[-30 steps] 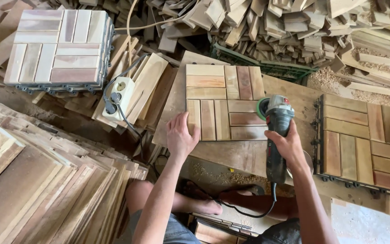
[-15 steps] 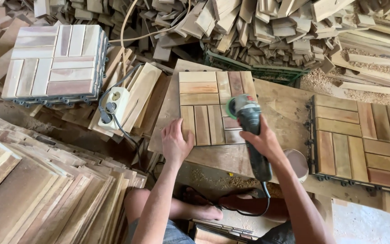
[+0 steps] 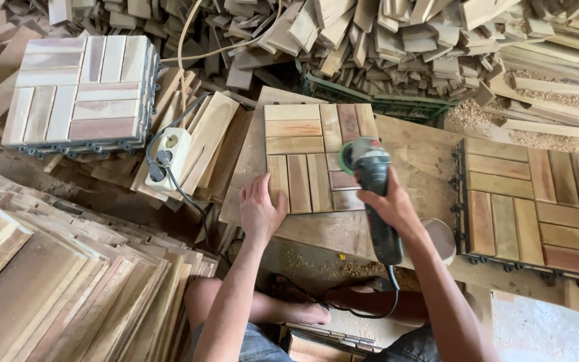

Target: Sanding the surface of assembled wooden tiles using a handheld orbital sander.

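Note:
A square wooden slat tile (image 3: 303,144) lies on a plywood work board (image 3: 417,151) in front of me. My left hand (image 3: 261,211) presses flat on the tile's near left corner. My right hand (image 3: 390,204) grips the body of a dark green angle grinder (image 3: 368,175), whose disc end rests on the right half of the tile. The grinder's black cable (image 3: 370,310) loops down towards my legs.
A stack of finished tiles (image 3: 78,90) stands at the far left, another tile (image 3: 537,204) at the right. A white socket block (image 3: 167,157) with plugs lies left of the board. Heaps of wood offcuts (image 3: 383,40) fill the back; stacked slats (image 3: 55,288) sit near left.
The grinder has travelled leftwards across the tile, from its right edge onto the right half. My left hand stays on the tile's near left corner.

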